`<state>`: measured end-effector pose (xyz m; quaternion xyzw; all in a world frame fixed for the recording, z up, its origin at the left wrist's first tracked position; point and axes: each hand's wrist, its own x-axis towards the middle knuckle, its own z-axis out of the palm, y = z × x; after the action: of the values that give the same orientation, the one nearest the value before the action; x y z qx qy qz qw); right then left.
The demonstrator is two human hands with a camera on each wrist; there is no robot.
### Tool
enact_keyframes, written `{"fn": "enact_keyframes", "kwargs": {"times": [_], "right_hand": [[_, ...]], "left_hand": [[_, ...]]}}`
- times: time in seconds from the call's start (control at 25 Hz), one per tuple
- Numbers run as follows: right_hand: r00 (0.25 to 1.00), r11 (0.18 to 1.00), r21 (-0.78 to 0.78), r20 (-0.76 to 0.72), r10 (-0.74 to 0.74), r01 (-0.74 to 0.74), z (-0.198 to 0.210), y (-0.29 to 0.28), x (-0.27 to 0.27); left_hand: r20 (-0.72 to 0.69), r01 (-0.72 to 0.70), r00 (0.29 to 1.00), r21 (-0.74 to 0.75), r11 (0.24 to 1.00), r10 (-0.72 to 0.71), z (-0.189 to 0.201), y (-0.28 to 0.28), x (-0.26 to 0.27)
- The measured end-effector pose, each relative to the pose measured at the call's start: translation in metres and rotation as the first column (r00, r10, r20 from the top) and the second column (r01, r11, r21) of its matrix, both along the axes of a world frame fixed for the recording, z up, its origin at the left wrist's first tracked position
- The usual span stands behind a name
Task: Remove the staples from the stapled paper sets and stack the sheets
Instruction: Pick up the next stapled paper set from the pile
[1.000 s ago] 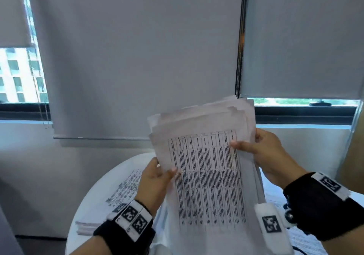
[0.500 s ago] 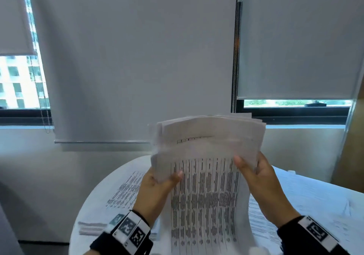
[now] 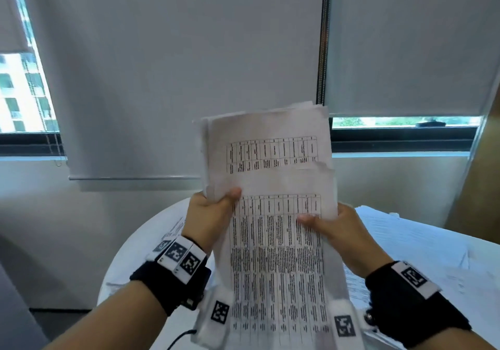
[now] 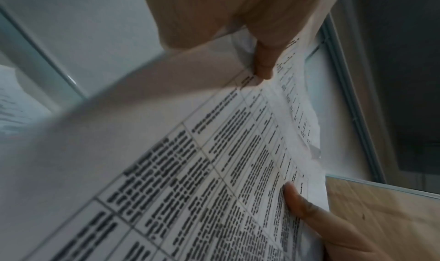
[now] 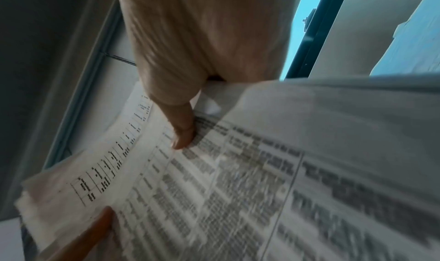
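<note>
While both hands [image 3: 213, 214] pinch it, paper set [image 3: 273, 241] upright.

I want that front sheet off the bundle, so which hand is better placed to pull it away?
Right hand: its thumb pinches the front sheet, already slid lower, while the left hand holds the paper bundle behind.

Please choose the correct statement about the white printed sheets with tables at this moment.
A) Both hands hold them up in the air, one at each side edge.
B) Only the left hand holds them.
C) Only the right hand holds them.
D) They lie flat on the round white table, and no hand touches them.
A: the left hand grips the left edge of the white printed sheets with tables and the right hand grips the right edge, above the round white table.
</note>
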<state>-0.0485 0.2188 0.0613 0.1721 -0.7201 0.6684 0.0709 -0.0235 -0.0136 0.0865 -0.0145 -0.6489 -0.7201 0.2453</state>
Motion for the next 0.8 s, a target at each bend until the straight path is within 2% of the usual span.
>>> {"fn": "enact_keyframes", "kwargs": {"times": [0.08, 0.16, 0.28, 0.4, 0.64, 0.8], "right_hand": [[0.992, 0.992, -0.052, -0.034, -0.12, 0.119, 0.004, -0.004, -0.004], [0.982, 0.98, -0.13, -0.093, -0.165, 0.152, 0.02, -0.009, -0.007], [0.968, 0.983, -0.139, -0.206, -0.143, 0.116, 0.049, -0.019, -0.006], [0.947, 0.992, -0.099, -0.301, -0.11, 0.084, 0.057, -0.024, 0.0], [0.983, 0.992, -0.054, -0.143, -0.118, 0.112, 0.004, -0.019, 0.006], [0.991, 0.994, -0.011, -0.066, -0.114, 0.113, -0.009, -0.018, -0.001]], "left_hand": [[-0.028, 0.132, 0.991, -0.006, 0.991, -0.133, 0.006, -0.003, 0.003], [-0.035, 0.173, 0.984, -0.012, 0.985, -0.173, 0.012, -0.007, 0.001], [-0.094, 0.075, 0.992, -0.09, 0.993, -0.083, 0.02, -0.01, -0.004], [-0.125, 0.016, 0.992, -0.066, 0.998, -0.024, 0.023, -0.01, -0.003], [0.019, 0.112, 0.994, -0.121, 0.986, -0.11, -0.026, -0.01, 0.005], [0.095, 0.135, 0.988, -0.122, 0.983, -0.124, -0.039, -0.008, -0.002]]}}
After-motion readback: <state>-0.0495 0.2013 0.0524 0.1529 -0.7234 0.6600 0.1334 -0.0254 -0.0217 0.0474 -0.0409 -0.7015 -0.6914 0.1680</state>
